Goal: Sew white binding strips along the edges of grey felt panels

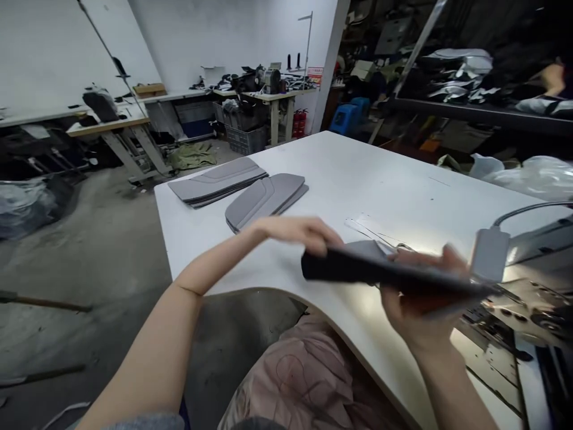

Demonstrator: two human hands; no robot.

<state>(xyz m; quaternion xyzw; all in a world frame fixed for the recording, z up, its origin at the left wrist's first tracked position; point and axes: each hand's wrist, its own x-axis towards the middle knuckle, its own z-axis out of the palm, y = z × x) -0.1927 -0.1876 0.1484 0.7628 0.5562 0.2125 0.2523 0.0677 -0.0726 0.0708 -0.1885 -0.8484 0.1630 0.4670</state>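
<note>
A dark, flat panel (353, 267) is held up over the right part of the white table, blurred by motion. My left hand (304, 232) grips its left end from above, fingers bent over the edge. At its right part, my right hand (421, 298) holds the panel from below, with fingertips showing behind it. Two stacks of grey stitched panels lie on the table to the left, one (219, 179) farther back and the other (268, 200) nearer the middle.
The white table (326, 161) has a curved front edge. At the right stands a sewing machine (537, 304) with a grey box-like lamp (490, 254) beside it. Loose threads lie near the hands. Clear plastic (532, 176) is at the right back edge.
</note>
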